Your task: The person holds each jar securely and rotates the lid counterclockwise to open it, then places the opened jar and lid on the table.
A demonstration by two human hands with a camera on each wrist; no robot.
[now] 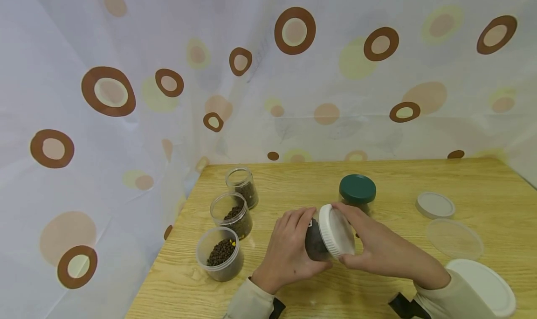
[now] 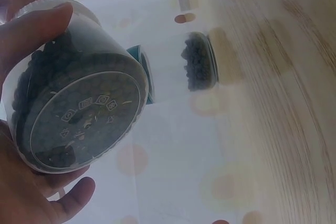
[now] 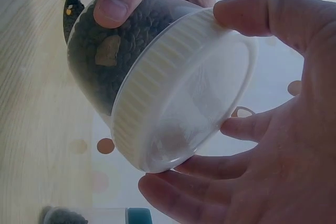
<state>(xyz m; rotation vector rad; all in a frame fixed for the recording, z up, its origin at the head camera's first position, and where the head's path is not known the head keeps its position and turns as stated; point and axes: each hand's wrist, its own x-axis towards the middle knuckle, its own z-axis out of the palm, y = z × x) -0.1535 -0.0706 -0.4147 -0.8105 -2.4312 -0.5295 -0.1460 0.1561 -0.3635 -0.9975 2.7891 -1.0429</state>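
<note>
A clear plastic jar (image 1: 315, 243) full of dark pellets is held tilted above the table, its ribbed white lid (image 1: 339, 234) facing right. My left hand (image 1: 289, 251) grips the jar's body, with the jar's embossed base (image 2: 86, 121) showing in the left wrist view. Around the lid's rim curl the thumb and fingers of my right hand (image 1: 388, 246). In the right wrist view the lid (image 3: 184, 100) sits on the jar's mouth, and a small tan patch shows on the jar's side.
Three lidless jars stand in a row at left: a near tub (image 1: 224, 270), a middle jar (image 1: 241, 228) and a far jar (image 1: 248, 193), all with brown pellets. Behind my hands is a green-lidded jar (image 1: 358, 189). At right lie a grey-white lid (image 1: 435, 204), a translucent lid (image 1: 455, 239) and a white lid (image 1: 482, 284).
</note>
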